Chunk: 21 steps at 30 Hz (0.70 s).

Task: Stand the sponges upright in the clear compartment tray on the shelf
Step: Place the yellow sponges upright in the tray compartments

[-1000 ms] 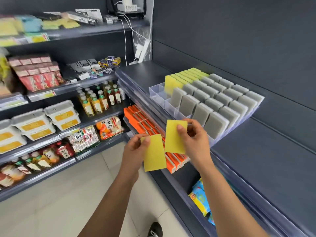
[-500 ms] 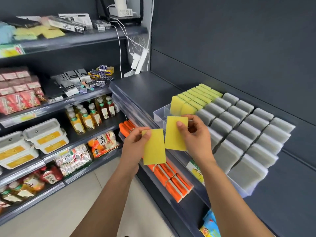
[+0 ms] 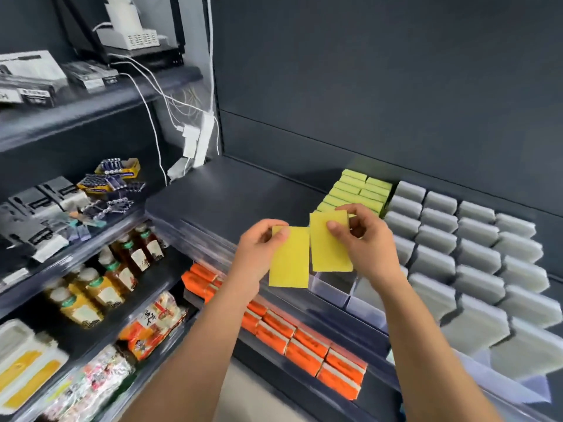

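From the head camera I see the left hand (image 3: pixel 259 248) pinching a flat yellow rectangular sponge (image 3: pixel 289 260) at its top edge. The right hand (image 3: pixel 365 242) pinches a second yellow sponge (image 3: pixel 330 248) likewise, so each grip holds one. Both hang just above the front cells of the clear plastic compartment tray (image 3: pixel 332 287) on the dark shelf (image 3: pixel 243 193). They look light and soft, so I'd keep hold near the top.

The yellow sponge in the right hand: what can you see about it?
The sponge is a flat yellow rectangle with a slightly grainy face. It is held upright in the air by the front end of the clear tray. The right hand pinches its top part, thumb on the face. Its left edge sits close beside the other yellow sponge; whether they touch is unclear.
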{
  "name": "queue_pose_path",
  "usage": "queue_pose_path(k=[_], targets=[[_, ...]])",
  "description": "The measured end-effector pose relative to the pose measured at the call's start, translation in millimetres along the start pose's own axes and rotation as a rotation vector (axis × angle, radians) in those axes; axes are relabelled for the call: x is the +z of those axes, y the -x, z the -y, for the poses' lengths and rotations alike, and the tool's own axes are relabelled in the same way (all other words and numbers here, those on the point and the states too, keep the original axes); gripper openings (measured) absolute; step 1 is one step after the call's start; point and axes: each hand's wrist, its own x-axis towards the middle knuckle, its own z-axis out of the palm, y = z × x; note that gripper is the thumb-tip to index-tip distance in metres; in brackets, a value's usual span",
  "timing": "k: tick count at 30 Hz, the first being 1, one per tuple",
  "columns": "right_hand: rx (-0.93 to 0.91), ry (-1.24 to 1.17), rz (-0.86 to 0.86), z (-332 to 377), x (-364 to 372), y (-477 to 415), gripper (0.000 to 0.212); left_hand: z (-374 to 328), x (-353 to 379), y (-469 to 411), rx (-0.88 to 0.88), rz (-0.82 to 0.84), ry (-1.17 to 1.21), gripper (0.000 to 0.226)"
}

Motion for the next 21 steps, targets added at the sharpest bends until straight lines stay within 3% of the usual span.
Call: queue_pose_path(k=[9,21], targets=[[0.175,0.137,-0.031,0,-20,-16,0.028,-13,2,-62,0.044,0.335,-0.086,0.020],[0.324,0.373,0.126,-9,-22,-29,0.036,-9,35,-98,0.122,0.439,-0.297,0.022]])
